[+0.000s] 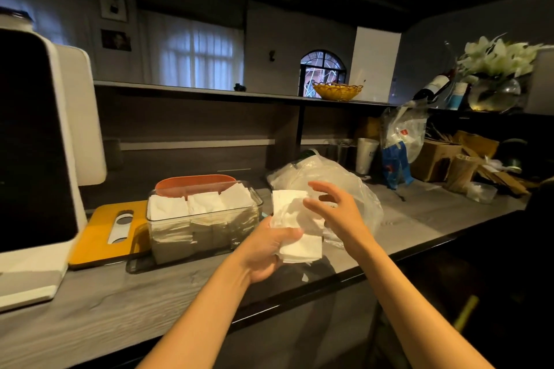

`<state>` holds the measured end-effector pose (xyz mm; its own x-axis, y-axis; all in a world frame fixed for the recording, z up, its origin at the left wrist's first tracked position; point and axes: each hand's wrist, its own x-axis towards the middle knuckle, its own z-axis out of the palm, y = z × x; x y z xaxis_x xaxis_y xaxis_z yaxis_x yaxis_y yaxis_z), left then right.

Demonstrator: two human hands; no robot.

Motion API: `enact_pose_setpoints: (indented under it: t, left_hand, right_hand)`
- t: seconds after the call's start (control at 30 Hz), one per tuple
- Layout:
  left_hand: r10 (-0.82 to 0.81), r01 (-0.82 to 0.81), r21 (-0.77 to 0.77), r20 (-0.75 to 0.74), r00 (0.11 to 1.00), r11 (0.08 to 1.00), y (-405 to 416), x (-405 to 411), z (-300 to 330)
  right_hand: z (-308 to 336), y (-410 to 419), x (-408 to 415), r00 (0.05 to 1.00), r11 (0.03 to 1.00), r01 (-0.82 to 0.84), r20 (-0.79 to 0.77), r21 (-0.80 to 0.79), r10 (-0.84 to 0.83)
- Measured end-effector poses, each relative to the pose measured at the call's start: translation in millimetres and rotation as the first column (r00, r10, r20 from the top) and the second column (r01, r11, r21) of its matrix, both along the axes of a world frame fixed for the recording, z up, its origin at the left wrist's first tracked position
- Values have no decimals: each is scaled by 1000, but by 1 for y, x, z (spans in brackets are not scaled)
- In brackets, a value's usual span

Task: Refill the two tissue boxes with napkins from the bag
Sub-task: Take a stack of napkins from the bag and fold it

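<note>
L hand (266,252) grips a stack of white napkins (295,228), fingers curled round its lower edge, held above the worktop (120,305) front edge. R hand (332,207) grip apart, fingers spread, just beside the stack's right side, in front of the clear plastic bag (344,186). Clear tissue box (204,219) w/ napkins packed to the rim sits left of the hands; orange box (195,183) behind it; yellow lid (111,231) lies flat to its left.

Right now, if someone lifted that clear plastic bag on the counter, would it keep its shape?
Probably not. The plastic bag is thin, wrinkled and slumped on the counter, so it would likely sag and crumple. It looks light for its size and might slide easily. The napkins gripped in the left hand already bend, so they seem floppy too.
</note>
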<state>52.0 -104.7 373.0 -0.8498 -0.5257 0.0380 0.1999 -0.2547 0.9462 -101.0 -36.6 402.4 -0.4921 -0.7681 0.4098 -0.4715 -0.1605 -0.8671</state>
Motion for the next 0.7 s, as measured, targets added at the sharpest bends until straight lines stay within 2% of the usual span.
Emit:
enact_pose_setpoints:
  t: [0.1, 0.2, 0.27, 0.4, 0.5, 0.57, 0.63, 0.7]
  left_hand:
    - [-32, 38, -125, 47, 998, 991, 6, 38, 13]
    - [-45, 59, -197, 75, 996, 979, 17, 78, 25]
    - [-36, 55, -222, 90, 995, 974, 23, 105, 29]
    - [91, -49, -259, 151, 984, 965, 25, 154, 29]
    - [226, -156, -342, 175, 958, 927, 21, 187, 23]
    - [441, -343, -401, 183, 878, 849, 15, 205, 15]
    - [651, -530, -442, 183, 736, 724, 7, 219, 4]
    - [766, -649, -446, 146, 627, 616, 3, 231, -8]
  right_hand:
    - [10, 5, 30, 976, 968, -215, 68, 126, 208]
    - [14, 7, 62, 904, 912, -397, 210, 98, 371]
    - [11, 5, 82, 886, 896, -438, 203, 73, 417]
    - [2, 1, 124, 828, 846, -531, 241, 45, 507]
    - [-9, -8, 155, 848, 874, -485, 252, 11, 467]
    - [-17, -17, 174, 873, 906, -424, 262, -5, 410]
    - [-25, -25, 193, 871, 904, -427, 269, -5, 412]
    - [-33, -33, 210, 854, 885, -465, 270, 19, 444]
